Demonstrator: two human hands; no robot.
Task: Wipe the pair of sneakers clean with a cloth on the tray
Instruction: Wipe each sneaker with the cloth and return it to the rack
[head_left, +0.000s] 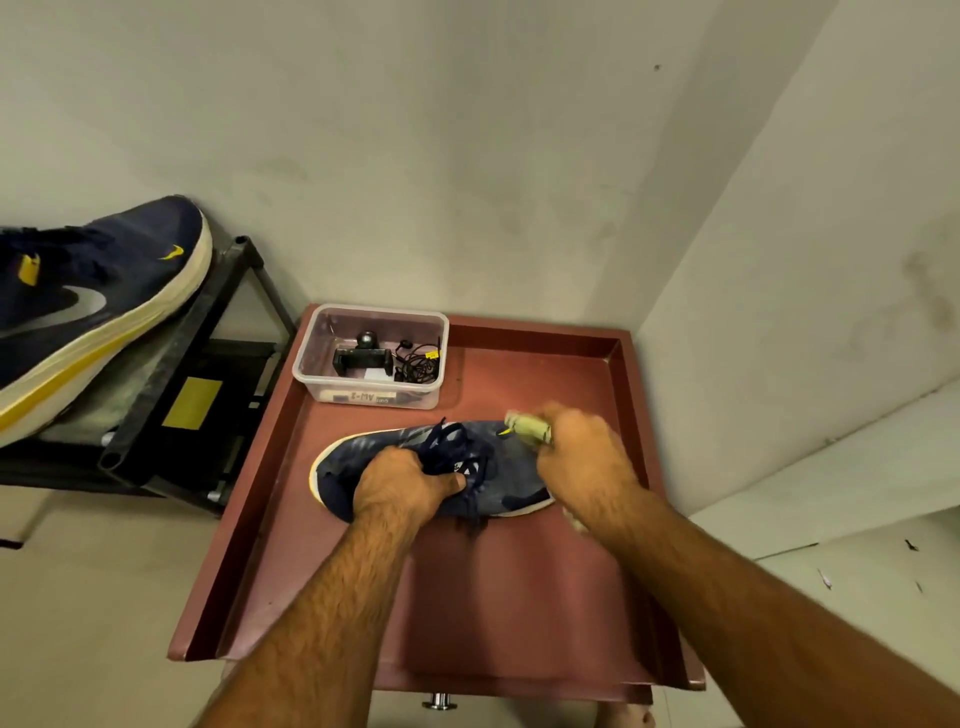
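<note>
A navy sneaker (363, 452) with a pale sole lies across the middle of the dark red tray (519, 597), one end pointing left. My left hand (410, 480) grips it at the laces and tongue. My right hand (576, 447) holds a small pale green cloth (527, 427) pressed against the sneaker's right end; this hand is blurred. The second sneaker (104, 291), navy with a yellow and cream sole, rests tilted on a black rack at the far left, off the tray.
A clear plastic box (311, 358) with a black clip holder and cables sits in the tray's back left corner. The black metal rack (208, 374) stands left of the tray. Pale walls close in behind and on the right, with a ledge (831, 483) at right.
</note>
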